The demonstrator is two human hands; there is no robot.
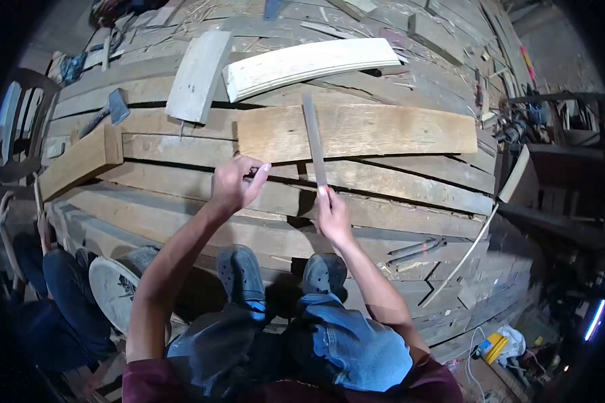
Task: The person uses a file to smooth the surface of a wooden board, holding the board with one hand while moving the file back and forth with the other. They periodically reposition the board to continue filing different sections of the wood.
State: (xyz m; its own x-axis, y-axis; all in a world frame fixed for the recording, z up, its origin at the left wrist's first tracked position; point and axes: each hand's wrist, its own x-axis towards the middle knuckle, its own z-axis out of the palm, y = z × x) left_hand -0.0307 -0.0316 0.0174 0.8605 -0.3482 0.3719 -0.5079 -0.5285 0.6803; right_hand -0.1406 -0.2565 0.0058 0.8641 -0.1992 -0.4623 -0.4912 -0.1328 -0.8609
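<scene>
"What did the workshop floor show?"

"Dark clogs (240, 272) and blue trousers (366, 346) marked the near edge of a deck of rough planks (403, 185). Off its near left corner, a second person (70, 289) sat beside a round pale bucket (107, 285). A hatchet (118, 106) lay toward the left edge behind a thick beam (81, 164). Farther off, a pale plank (198, 77) and a white curved piece (309, 67) lay side by side, with wood shavings scattered toward the far edge."

"And the hands?"

"The right hand (333, 216) was closed around the near end of a flat metal tool (313, 138), above the middle of the deck. The left hand (235, 183) was curled narrow, thumb out, by the near left corner of a tan board (403, 129); whether it gripped anything, I could not tell."

"How did the pieces look?"

"The tool was grey, long and slim, with a touch of red at the grip. The board was light brown, mottled and grainy, lying flat on the planks."

"Which way did they point?"

"The tool aimed away from the wearer, its tip slightly left and past the board's far edge, crossing left of centre. The board's long axis ran left to right; I could not tell whether the two touched."
</scene>
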